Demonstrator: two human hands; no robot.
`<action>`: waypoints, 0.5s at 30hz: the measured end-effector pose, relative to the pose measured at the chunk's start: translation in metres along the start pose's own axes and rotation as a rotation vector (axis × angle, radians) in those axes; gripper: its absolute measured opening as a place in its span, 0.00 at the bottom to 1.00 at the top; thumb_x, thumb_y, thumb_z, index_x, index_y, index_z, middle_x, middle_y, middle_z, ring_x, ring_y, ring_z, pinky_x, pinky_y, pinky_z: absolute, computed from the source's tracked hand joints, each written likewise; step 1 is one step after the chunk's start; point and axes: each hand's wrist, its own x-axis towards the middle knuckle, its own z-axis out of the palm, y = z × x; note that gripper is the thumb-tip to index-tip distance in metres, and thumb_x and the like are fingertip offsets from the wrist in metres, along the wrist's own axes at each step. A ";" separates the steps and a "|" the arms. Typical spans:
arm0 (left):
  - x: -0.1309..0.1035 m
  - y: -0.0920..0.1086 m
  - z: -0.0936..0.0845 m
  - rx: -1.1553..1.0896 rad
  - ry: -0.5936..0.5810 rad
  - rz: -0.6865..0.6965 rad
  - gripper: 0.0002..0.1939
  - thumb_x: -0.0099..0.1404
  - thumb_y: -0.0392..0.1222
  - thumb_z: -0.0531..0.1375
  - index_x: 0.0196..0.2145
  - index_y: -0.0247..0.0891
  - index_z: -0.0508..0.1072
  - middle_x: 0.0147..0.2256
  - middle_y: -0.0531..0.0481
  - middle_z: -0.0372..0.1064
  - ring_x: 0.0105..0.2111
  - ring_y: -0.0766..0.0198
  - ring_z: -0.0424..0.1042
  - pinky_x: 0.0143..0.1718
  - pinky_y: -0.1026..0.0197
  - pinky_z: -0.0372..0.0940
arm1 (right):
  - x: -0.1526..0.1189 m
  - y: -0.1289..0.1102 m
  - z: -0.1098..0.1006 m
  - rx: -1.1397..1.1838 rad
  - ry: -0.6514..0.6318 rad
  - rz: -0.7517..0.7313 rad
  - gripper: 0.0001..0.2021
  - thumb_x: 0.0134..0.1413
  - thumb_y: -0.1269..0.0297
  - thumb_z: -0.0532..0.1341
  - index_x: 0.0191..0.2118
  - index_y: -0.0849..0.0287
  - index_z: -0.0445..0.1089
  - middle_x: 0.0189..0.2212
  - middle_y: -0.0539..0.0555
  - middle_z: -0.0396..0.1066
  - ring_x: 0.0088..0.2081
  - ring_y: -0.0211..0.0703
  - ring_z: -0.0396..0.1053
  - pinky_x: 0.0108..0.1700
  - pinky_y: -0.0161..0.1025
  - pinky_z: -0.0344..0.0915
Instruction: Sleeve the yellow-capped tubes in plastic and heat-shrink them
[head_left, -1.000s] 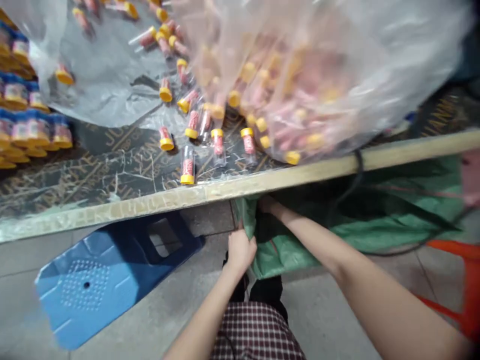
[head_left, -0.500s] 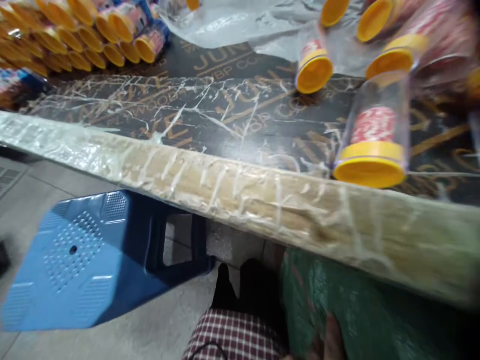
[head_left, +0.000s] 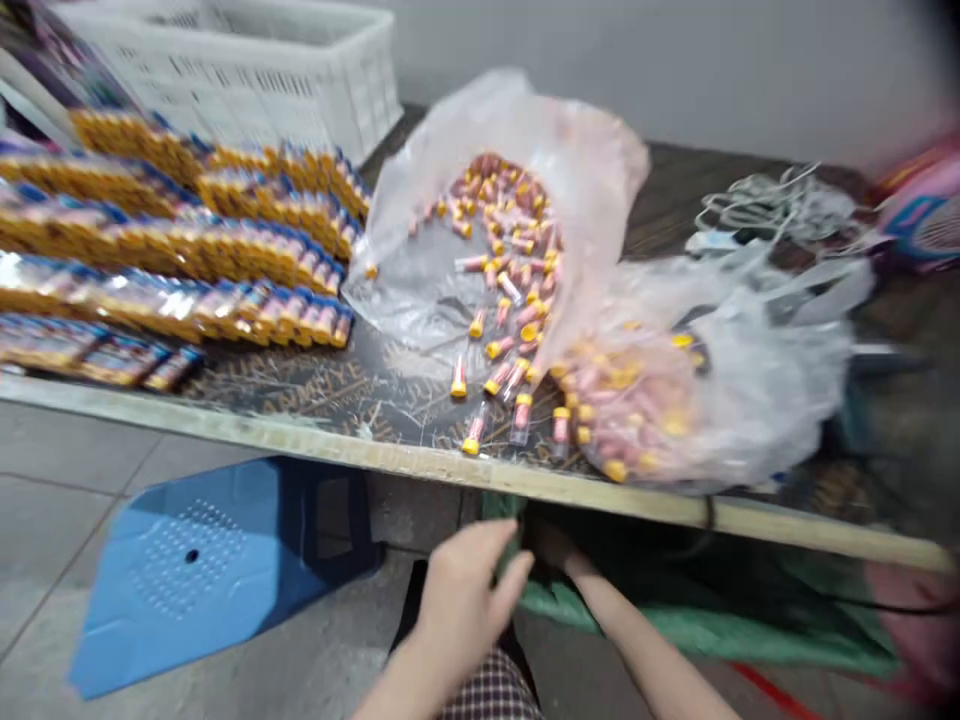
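Below the table edge, my left hand (head_left: 469, 580) is closed on the near rim of a green plastic sack (head_left: 720, 630), with green showing between thumb and fingers. My right hand (head_left: 553, 548) reaches into the dark opening of this sack, and its fingers are lost in shadow. Above the hands, small clear tubes with yellow caps (head_left: 475, 428) lie loose near the table's front edge. More of them spill from an open clear plastic bag (head_left: 420, 310). A second clear bag (head_left: 772, 400), also full of tubes, sits to the right.
Rows of filled, yellow-capped packs (head_left: 247, 310) cover the table's left side, before a white plastic crate (head_left: 217, 85). A blue stool (head_left: 172, 580) stands on the floor at left. White cords (head_left: 795, 205) lie at the back right.
The view has drawn back and now takes in much more of the table. Both hands have come into sight at the green sack; earlier only a few fingers showed at the bottom.
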 end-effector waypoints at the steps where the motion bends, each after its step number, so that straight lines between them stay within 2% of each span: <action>1: 0.009 0.008 -0.022 0.020 0.103 0.020 0.16 0.63 0.48 0.52 0.44 0.41 0.73 0.43 0.44 0.74 0.44 0.57 0.71 0.49 0.56 0.64 | -0.010 -0.005 -0.020 0.004 -0.001 0.027 0.11 0.58 0.65 0.58 0.45 0.61 0.68 0.41 0.56 0.70 0.39 0.43 0.70 0.40 0.43 0.69; 3: 0.037 0.013 -0.058 0.086 0.307 -0.018 0.18 0.65 0.47 0.49 0.46 0.38 0.71 0.47 0.42 0.71 0.48 0.57 0.69 0.53 0.54 0.61 | -0.034 -0.017 -0.060 0.013 0.028 0.086 0.11 0.55 0.72 0.55 0.42 0.60 0.71 0.37 0.57 0.73 0.38 0.46 0.72 0.39 0.42 0.69; 4: 0.054 0.012 -0.072 0.138 0.362 -0.018 0.20 0.65 0.47 0.49 0.49 0.37 0.68 0.52 0.40 0.67 0.54 0.56 0.64 0.56 0.52 0.57 | -0.048 -0.024 -0.078 0.015 0.061 0.109 0.14 0.53 0.75 0.53 0.43 0.59 0.71 0.36 0.57 0.73 0.39 0.48 0.72 0.40 0.43 0.69; 6: 0.090 0.004 -0.086 0.211 0.385 -0.070 0.26 0.65 0.49 0.49 0.57 0.34 0.59 0.62 0.37 0.49 0.62 0.53 0.50 0.61 0.49 0.48 | -0.073 -0.042 -0.109 0.044 0.139 0.123 0.19 0.50 0.76 0.49 0.45 0.58 0.70 0.36 0.57 0.73 0.39 0.49 0.73 0.41 0.44 0.69; 7: 0.106 0.000 -0.086 0.221 0.351 -0.127 0.30 0.65 0.51 0.49 0.60 0.34 0.54 0.64 0.36 0.42 0.63 0.52 0.45 0.61 0.48 0.46 | -0.081 -0.054 -0.121 0.079 0.182 0.106 0.20 0.50 0.76 0.48 0.46 0.58 0.69 0.37 0.56 0.73 0.39 0.48 0.72 0.41 0.44 0.69; 10: 0.142 -0.003 -0.068 0.216 0.272 -0.266 0.31 0.67 0.53 0.42 0.63 0.37 0.46 0.65 0.38 0.36 0.65 0.52 0.36 0.62 0.44 0.40 | -0.075 -0.098 -0.150 0.296 0.319 -0.062 0.24 0.51 0.75 0.48 0.54 0.56 0.63 0.45 0.56 0.70 0.45 0.45 0.70 0.48 0.42 0.67; 13: 0.158 0.006 -0.034 0.229 0.315 -0.319 0.30 0.68 0.49 0.37 0.64 0.36 0.42 0.65 0.39 0.34 0.65 0.55 0.32 0.62 0.44 0.34 | -0.027 -0.146 -0.183 0.407 0.378 -0.175 0.29 0.53 0.76 0.46 0.62 0.55 0.51 0.54 0.58 0.63 0.55 0.44 0.62 0.55 0.45 0.60; 15: 0.162 0.015 -0.013 0.261 0.346 -0.329 0.29 0.68 0.46 0.37 0.64 0.35 0.41 0.65 0.38 0.34 0.65 0.54 0.31 0.62 0.42 0.34 | 0.012 -0.174 -0.212 0.435 0.360 -0.244 0.30 0.52 0.78 0.46 0.62 0.54 0.51 0.52 0.58 0.63 0.55 0.45 0.62 0.57 0.47 0.58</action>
